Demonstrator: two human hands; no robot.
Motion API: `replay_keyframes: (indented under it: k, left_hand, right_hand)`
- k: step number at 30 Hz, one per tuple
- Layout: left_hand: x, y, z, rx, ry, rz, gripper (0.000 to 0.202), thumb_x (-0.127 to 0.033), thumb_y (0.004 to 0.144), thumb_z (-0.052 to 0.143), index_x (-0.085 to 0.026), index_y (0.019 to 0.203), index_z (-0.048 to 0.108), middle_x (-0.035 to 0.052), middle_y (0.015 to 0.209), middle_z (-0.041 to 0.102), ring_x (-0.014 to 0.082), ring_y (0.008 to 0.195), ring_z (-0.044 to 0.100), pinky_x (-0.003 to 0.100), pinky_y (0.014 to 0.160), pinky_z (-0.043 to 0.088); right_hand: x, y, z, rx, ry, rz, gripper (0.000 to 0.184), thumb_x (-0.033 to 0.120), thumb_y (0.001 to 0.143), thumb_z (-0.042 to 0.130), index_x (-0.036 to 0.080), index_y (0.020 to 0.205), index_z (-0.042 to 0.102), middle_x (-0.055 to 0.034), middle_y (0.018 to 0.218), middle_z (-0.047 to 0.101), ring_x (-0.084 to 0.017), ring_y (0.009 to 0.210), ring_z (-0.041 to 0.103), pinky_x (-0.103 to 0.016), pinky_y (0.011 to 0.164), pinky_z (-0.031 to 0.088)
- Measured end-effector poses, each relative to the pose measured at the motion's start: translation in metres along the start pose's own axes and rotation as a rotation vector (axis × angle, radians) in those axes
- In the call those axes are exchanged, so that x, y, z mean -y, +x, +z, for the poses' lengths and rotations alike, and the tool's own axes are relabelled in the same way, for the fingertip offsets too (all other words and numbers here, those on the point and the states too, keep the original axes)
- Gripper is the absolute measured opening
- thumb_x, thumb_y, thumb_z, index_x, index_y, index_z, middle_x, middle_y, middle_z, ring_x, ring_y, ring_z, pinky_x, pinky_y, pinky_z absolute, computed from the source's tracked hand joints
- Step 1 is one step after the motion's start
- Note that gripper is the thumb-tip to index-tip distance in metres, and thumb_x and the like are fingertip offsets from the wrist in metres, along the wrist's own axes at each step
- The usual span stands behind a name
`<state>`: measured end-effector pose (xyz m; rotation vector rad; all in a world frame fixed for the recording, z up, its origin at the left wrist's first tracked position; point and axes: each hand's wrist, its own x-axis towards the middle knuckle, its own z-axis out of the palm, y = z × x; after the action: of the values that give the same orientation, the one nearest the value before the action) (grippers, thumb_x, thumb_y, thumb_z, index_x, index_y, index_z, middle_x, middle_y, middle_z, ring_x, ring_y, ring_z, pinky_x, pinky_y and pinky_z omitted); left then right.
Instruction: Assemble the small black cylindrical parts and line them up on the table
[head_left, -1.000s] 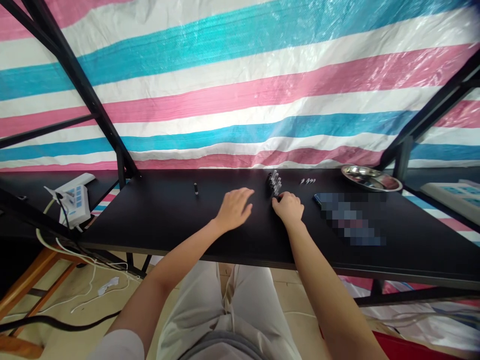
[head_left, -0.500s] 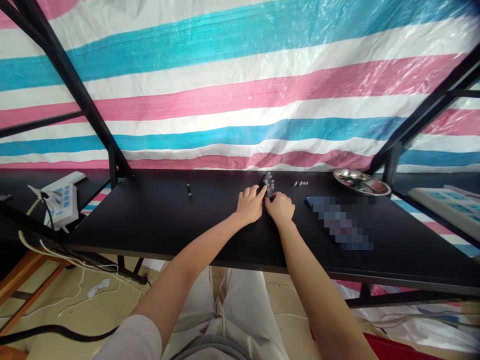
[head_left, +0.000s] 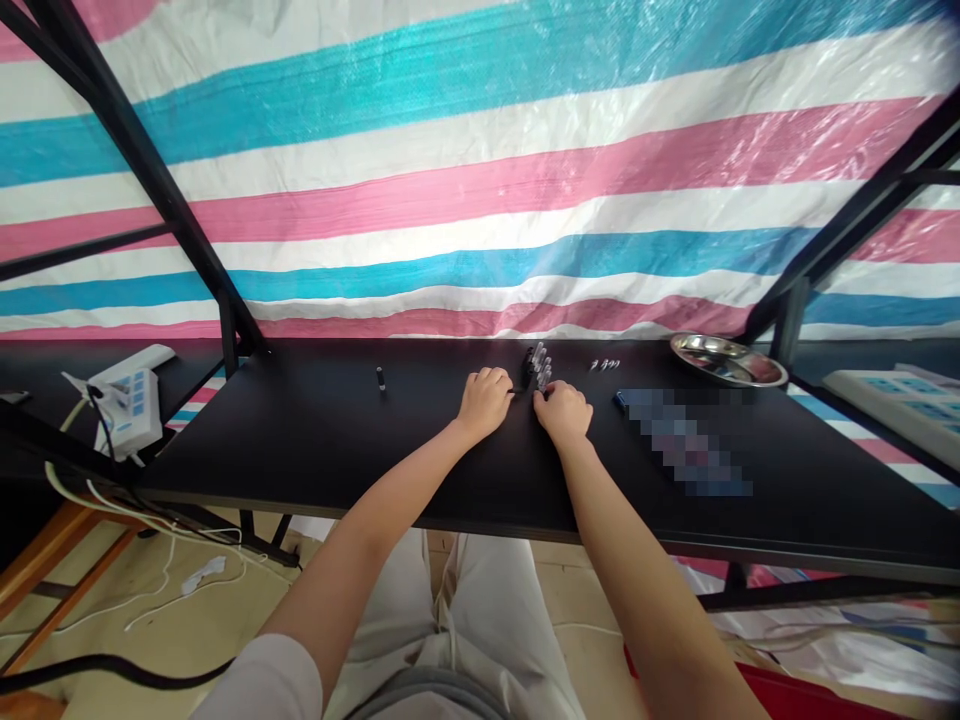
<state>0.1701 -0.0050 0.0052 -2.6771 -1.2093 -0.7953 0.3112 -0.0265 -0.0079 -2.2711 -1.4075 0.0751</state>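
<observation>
A small black holder stands on the black table, with several clear, shiny tubes upright in it. My right hand is closed at the holder's near right end, its thumb and fingertips gripping the edge. To the left of the holder, my left hand rests low over the table with its fingers curled together. A thin dark tip shows at its fingertips, too small to name. Farther left, a small black cylinder with pale ends stands by itself. Right of the holder lie several small clear pieces.
A round metal tray sits at the back right of the table. In front of it lies a flat, pixelated dark-blue object. Power strips and cables are at the left. Black metal frame bars flank the table before a striped plastic sheet.
My left hand has drawn back leftward from the tubes, and more of the holder now shows. My right hand stays at the holder. The view has shifted slightly.
</observation>
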Motion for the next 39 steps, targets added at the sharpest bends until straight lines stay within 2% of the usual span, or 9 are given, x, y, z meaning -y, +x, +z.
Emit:
replay_keyframes:
  k: [7, 12, 14, 17, 20, 25, 30, 39]
  left_hand:
    - [0.031, -0.026, -0.028, -0.128, -0.144, -0.046, 0.005, -0.021, 0.083, 0.054, -0.018, 0.087, 0.055, 0.0041, 0.099, 0.059, 0.0179, 0.094, 0.051, 0.032, 0.080, 0.039]
    - [0.048, -0.044, -0.040, -0.268, -0.244, -0.151, 0.003, -0.020, 0.082, 0.055, -0.018, 0.085, 0.055, 0.0038, 0.098, 0.060, 0.0171, 0.093, 0.052, 0.031, 0.082, 0.041]
    - [0.050, -0.046, -0.041, -0.343, -0.285, -0.197, 0.003, -0.019, 0.081, 0.055, -0.018, 0.084, 0.054, 0.0041, 0.096, 0.060, 0.0168, 0.092, 0.052, 0.032, 0.084, 0.042]
    - [0.051, -0.046, -0.042, -0.408, -0.316, -0.237, 0.002, -0.018, 0.082, 0.055, -0.018, 0.083, 0.053, 0.0044, 0.094, 0.060, 0.0166, 0.090, 0.052, 0.032, 0.084, 0.042]
    - [0.051, -0.046, -0.042, -0.409, -0.319, -0.248, 0.002, -0.017, 0.081, 0.054, -0.018, 0.082, 0.053, 0.0040, 0.094, 0.060, 0.0166, 0.089, 0.052, 0.032, 0.083, 0.043]
    - [0.053, -0.047, -0.042, -0.398, -0.313, -0.283, 0.005, -0.014, 0.079, 0.055, -0.018, 0.081, 0.053, 0.0041, 0.093, 0.060, 0.0175, 0.087, 0.052, 0.032, 0.082, 0.043]
    - [0.055, -0.047, -0.040, -0.374, -0.307, -0.323, 0.006, -0.013, 0.079, 0.054, -0.019, 0.080, 0.053, 0.0046, 0.092, 0.060, 0.0186, 0.087, 0.052, 0.034, 0.081, 0.043]
    - [0.052, -0.047, -0.043, -0.384, -0.307, -0.274, 0.005, -0.016, 0.081, 0.054, -0.018, 0.085, 0.056, 0.0041, 0.093, 0.060, 0.0172, 0.088, 0.052, 0.032, 0.083, 0.044]
  right_hand:
    - [-0.001, 0.002, 0.002, -0.014, 0.034, 0.018, 0.027, 0.030, 0.079, 0.047, 0.016, 0.097, 0.061, -0.0127, 0.099, 0.063, -0.027, 0.096, 0.054, -0.038, 0.078, 0.036]
    - [0.003, -0.003, 0.000, 0.036, 0.019, 0.023, 0.023, 0.029, 0.080, 0.046, 0.017, 0.092, 0.062, -0.0100, 0.093, 0.065, -0.025, 0.093, 0.057, -0.035, 0.075, 0.036]
    - [0.011, -0.010, 0.000, 0.090, 0.001, -0.067, 0.022, 0.028, 0.081, 0.046, 0.018, 0.092, 0.062, -0.0084, 0.091, 0.066, -0.023, 0.090, 0.058, -0.032, 0.072, 0.035]
    - [0.028, -0.020, 0.000, 0.132, -0.063, -0.298, 0.021, 0.028, 0.083, 0.045, 0.017, 0.091, 0.062, -0.0076, 0.090, 0.066, -0.021, 0.089, 0.059, -0.030, 0.070, 0.034]
    - [0.048, -0.022, 0.001, 0.135, -0.144, -0.457, 0.020, 0.026, 0.084, 0.045, 0.016, 0.088, 0.061, -0.0091, 0.091, 0.067, -0.021, 0.090, 0.059, -0.030, 0.072, 0.033]
    - [0.067, -0.015, 0.005, 0.160, -0.163, -0.532, 0.017, 0.024, 0.082, 0.047, 0.016, 0.085, 0.061, -0.0087, 0.091, 0.067, -0.021, 0.088, 0.059, -0.030, 0.072, 0.031]
    - [0.067, -0.019, 0.010, 0.138, -0.064, -0.506, 0.018, 0.026, 0.082, 0.045, 0.017, 0.085, 0.061, -0.0065, 0.087, 0.066, -0.018, 0.083, 0.059, -0.028, 0.068, 0.030]
    - [0.060, -0.029, 0.006, 0.113, -0.017, -0.591, 0.018, 0.025, 0.081, 0.044, 0.017, 0.080, 0.060, -0.0043, 0.078, 0.064, -0.017, 0.078, 0.056, -0.028, 0.067, 0.026]
